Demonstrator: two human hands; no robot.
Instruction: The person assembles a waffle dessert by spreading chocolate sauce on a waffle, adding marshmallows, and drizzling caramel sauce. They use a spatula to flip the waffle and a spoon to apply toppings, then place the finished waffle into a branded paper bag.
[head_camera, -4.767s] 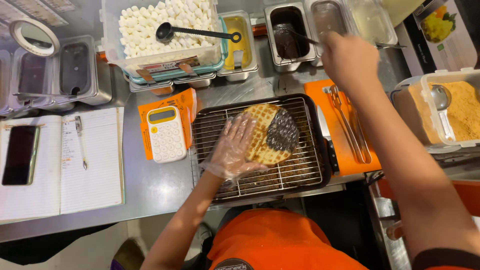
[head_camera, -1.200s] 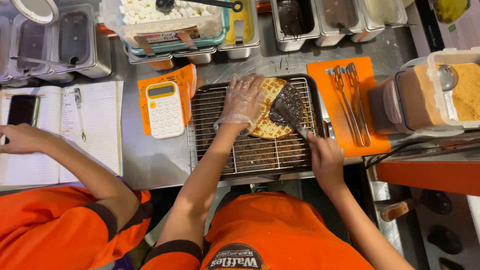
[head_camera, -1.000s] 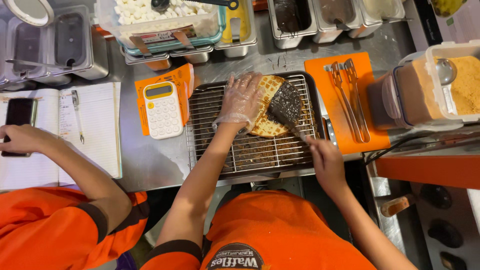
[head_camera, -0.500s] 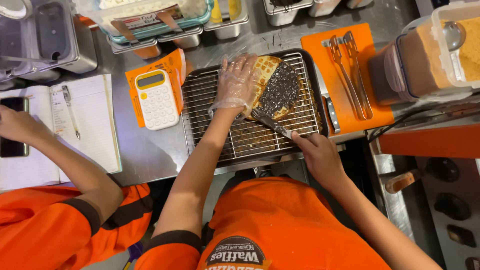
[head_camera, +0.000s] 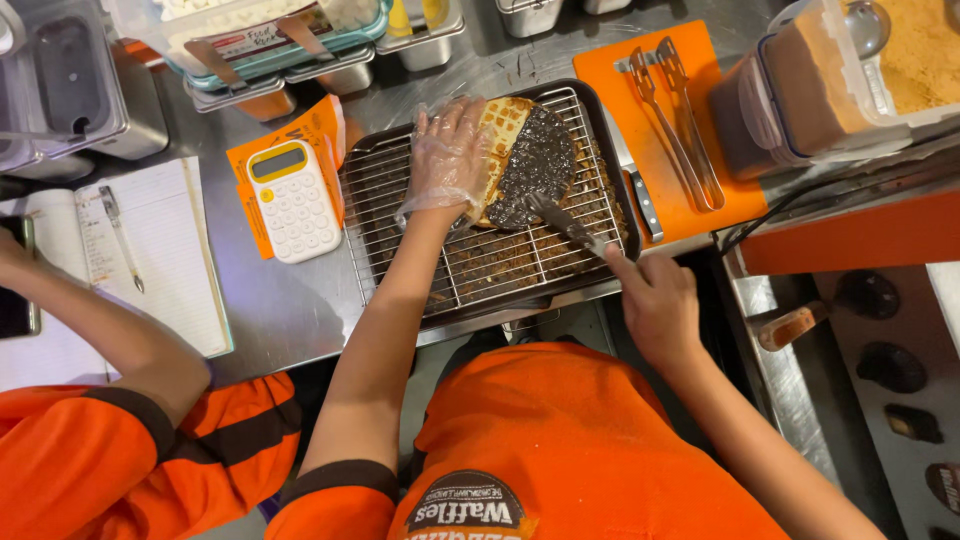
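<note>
A round waffle (head_camera: 505, 125) lies on a wire rack (head_camera: 480, 260) set in a dark tray. Dark chocolate spread (head_camera: 540, 165) covers its right half. My left hand (head_camera: 448, 160), in a clear plastic glove, presses flat on the waffle's left part. My right hand (head_camera: 655, 300) grips the handle of a metal spreading knife (head_camera: 560, 222), whose blade rests on the lower edge of the spread.
A white calculator (head_camera: 290, 198) lies on orange paper to the left of the rack. Metal tongs (head_camera: 680, 120) lie on an orange mat at the right. A tub of brown crumbs (head_camera: 840, 70) stands far right. A co-worker's arm (head_camera: 110, 330) reaches over an open notebook (head_camera: 165, 250).
The knife has slid down across the waffle, and the chocolate now covers more of its right half. My left hand still presses the waffle. The view has shifted closer.
</note>
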